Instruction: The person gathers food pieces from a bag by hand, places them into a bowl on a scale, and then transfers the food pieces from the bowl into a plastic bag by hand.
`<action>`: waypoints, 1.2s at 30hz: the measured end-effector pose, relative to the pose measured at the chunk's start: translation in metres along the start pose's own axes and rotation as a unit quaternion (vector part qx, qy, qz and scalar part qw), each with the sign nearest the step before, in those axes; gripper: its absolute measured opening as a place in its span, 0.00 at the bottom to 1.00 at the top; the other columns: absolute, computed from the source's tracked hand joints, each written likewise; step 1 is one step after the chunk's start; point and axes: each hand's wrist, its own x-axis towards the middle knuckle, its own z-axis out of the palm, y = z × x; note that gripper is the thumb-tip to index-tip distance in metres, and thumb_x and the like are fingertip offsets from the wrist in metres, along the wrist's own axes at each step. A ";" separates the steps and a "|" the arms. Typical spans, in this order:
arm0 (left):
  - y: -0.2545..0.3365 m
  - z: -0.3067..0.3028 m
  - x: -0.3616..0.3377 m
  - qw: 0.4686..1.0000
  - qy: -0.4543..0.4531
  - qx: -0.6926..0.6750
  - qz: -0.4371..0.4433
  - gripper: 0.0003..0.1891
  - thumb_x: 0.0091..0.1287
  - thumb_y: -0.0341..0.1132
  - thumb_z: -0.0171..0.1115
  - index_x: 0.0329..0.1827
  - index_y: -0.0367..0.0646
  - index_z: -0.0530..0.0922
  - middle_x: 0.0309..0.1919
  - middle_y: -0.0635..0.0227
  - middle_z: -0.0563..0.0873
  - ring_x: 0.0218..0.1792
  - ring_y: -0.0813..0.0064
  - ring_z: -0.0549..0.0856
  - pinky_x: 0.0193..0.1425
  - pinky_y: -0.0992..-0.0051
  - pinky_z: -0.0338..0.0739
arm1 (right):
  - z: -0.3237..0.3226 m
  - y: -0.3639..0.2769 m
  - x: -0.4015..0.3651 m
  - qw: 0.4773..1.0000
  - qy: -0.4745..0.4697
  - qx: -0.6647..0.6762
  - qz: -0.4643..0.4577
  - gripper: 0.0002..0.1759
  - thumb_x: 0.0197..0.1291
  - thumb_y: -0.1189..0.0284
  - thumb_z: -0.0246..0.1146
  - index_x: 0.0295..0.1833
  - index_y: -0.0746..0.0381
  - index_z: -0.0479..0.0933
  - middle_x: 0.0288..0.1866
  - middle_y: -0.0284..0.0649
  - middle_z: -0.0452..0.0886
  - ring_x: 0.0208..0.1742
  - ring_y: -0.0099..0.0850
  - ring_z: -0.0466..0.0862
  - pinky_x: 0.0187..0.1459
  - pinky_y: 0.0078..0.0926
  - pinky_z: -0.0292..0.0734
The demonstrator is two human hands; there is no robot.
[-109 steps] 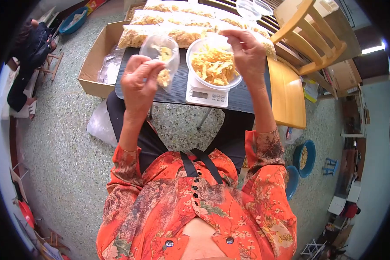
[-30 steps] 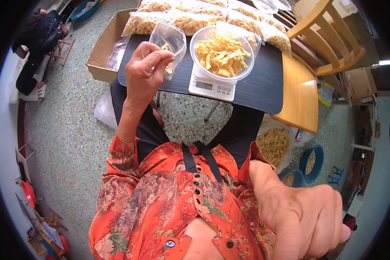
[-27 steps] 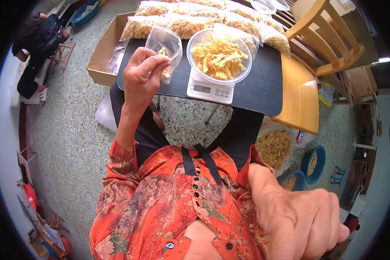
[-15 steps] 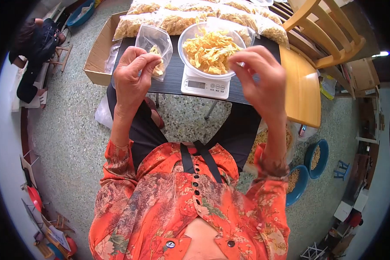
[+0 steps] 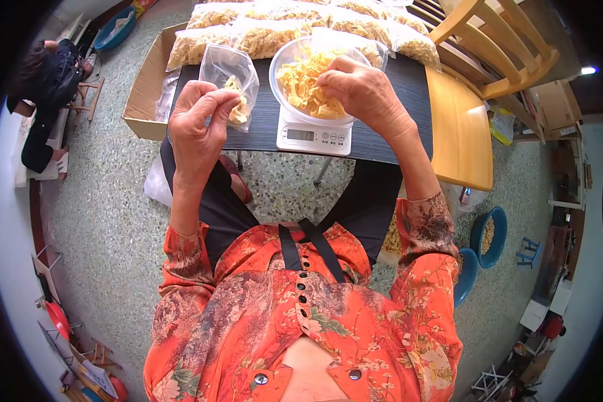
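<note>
My left hand (image 5: 199,130) pinches the edge of a clear plastic bag (image 5: 229,70), which hangs over the table with a few pale yellow pieces low inside. At the bowl, my right hand (image 5: 365,94) has its fingers closed on the dried yellow pieces (image 5: 305,86). These fill a white bowl (image 5: 281,94) that sits on a white kitchen scale (image 5: 313,138) at the near edge of the dark table (image 5: 395,114). The scale's display faces me, its digits too small to read.
Filled clear bags (image 5: 268,39) lie in rows behind the bowl. An open cardboard box (image 5: 144,100) stands left, a wooden chair (image 5: 459,127) right. Blue basins (image 5: 489,238) rest on the floor at right. Another person (image 5: 50,84) sits at far left.
My right hand has moved left and in over the bowl, its fingers now among the yellow pieces. My left hand still pinches the bag. The view has shifted slightly.
</note>
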 end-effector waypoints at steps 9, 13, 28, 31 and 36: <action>-0.005 0.002 0.002 1.000 0.017 0.003 0.026 0.06 0.60 0.22 0.74 0.40 0.39 0.89 0.32 0.67 0.83 0.33 0.73 0.83 0.38 0.75 0.77 | -0.013 0.007 0.000 0.963 0.117 0.203 0.132 0.10 0.61 0.77 0.73 0.48 0.66 0.87 0.40 0.38 0.89 0.39 0.24 0.88 0.43 0.20 0.84; 0.001 0.001 0.002 0.999 0.014 0.015 0.040 0.06 0.60 0.22 0.74 0.39 0.39 0.89 0.32 0.67 0.83 0.33 0.73 0.83 0.38 0.75 0.77 | -0.010 0.011 -0.006 0.887 0.138 0.369 0.240 0.12 0.62 0.74 0.74 0.49 0.68 0.88 0.36 0.38 0.90 0.33 0.19 0.86 0.34 0.17 0.83; 0.002 0.007 0.007 1.000 0.005 0.000 0.031 0.07 0.59 0.22 0.74 0.39 0.38 0.88 0.36 0.67 0.81 0.34 0.73 0.84 0.38 0.74 0.79 | -0.025 0.004 0.010 0.758 0.261 0.532 0.274 0.15 0.65 0.74 0.73 0.53 0.72 0.84 0.35 0.39 0.89 0.31 0.20 0.86 0.35 0.18 0.86; -0.001 0.007 0.006 0.999 0.009 -0.005 0.032 0.07 0.59 0.22 0.74 0.39 0.39 0.88 0.35 0.67 0.81 0.35 0.73 0.84 0.39 0.74 0.79 | -0.028 -0.010 0.022 0.699 0.271 0.611 0.254 0.14 0.66 0.75 0.72 0.53 0.72 0.84 0.37 0.40 0.89 0.30 0.21 0.86 0.36 0.19 0.87; 0.000 0.007 0.007 0.999 0.007 -0.017 0.041 0.08 0.56 0.23 0.75 0.38 0.41 0.89 0.35 0.67 0.82 0.35 0.70 0.85 0.38 0.72 0.80 | -0.028 -0.047 0.047 0.710 0.245 0.621 0.222 0.15 0.67 0.73 0.71 0.53 0.72 0.84 0.36 0.40 0.89 0.30 0.22 0.87 0.36 0.21 0.88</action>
